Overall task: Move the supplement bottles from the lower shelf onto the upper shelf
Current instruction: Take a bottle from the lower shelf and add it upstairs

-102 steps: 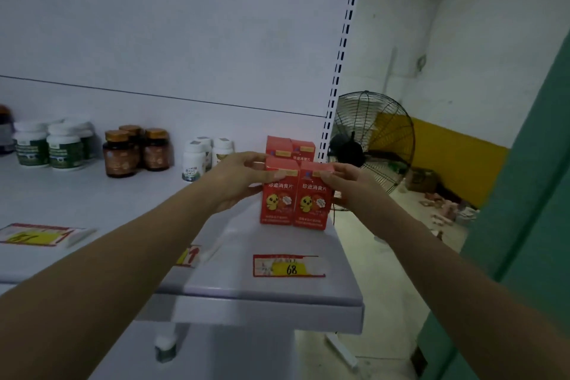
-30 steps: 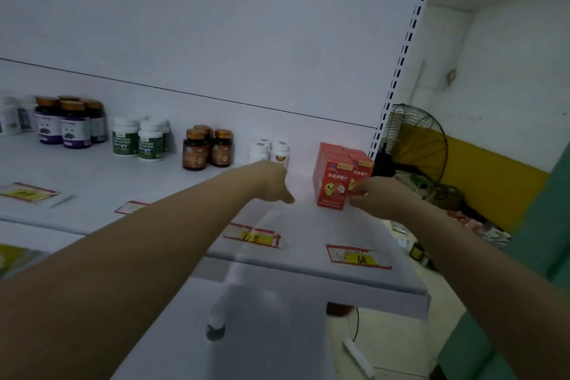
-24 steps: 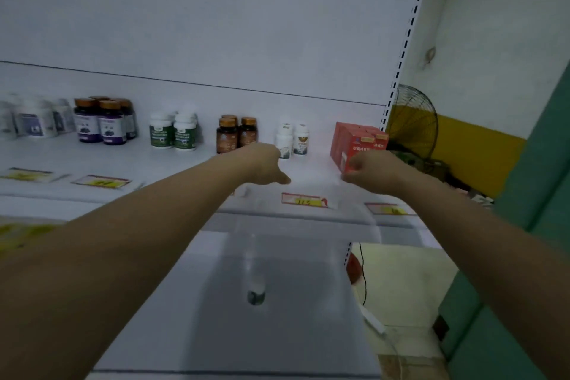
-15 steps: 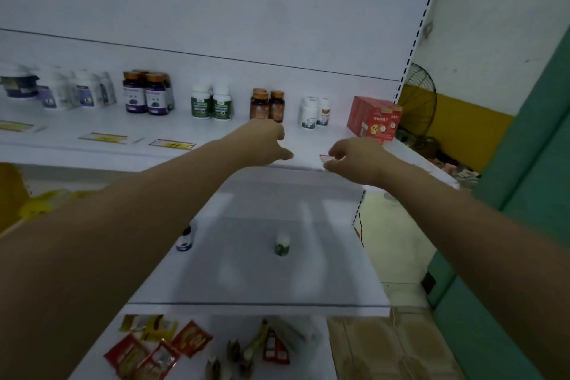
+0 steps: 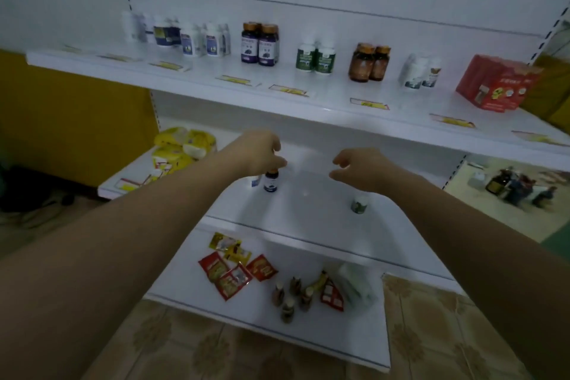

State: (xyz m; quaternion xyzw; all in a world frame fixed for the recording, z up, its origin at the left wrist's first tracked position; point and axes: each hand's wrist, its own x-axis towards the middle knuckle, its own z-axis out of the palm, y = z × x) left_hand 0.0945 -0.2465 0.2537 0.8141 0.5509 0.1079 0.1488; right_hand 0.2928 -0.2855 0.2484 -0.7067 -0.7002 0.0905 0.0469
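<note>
A dark purple-labelled supplement bottle (image 5: 271, 181) stands on the white lower shelf (image 5: 311, 210). My left hand (image 5: 262, 153) hovers right over its cap with fingers curled; no grip shows. A white object (image 5: 254, 181) peeks out beside that bottle, half hidden by my wrist. A green-labelled bottle with a white cap (image 5: 359, 204) stands further right, below my right hand (image 5: 359, 168), which is empty with loosely spread fingers. The upper shelf (image 5: 308, 108) carries several supplement bottles (image 5: 314, 57) in pairs along its back.
Red boxes (image 5: 498, 83) sit at the right end of the upper shelf, price tags (image 5: 368, 103) along its front. The bottom shelf holds sachets (image 5: 234, 270), small bottles (image 5: 293, 293) and a plastic bag (image 5: 354, 287). Yellow packs (image 5: 182, 148) lie at the left.
Both hands left the red boxes on the upper shelf and dropped to the lower shelf. My view tilted down, bringing the lower and bottom shelves into sight.
</note>
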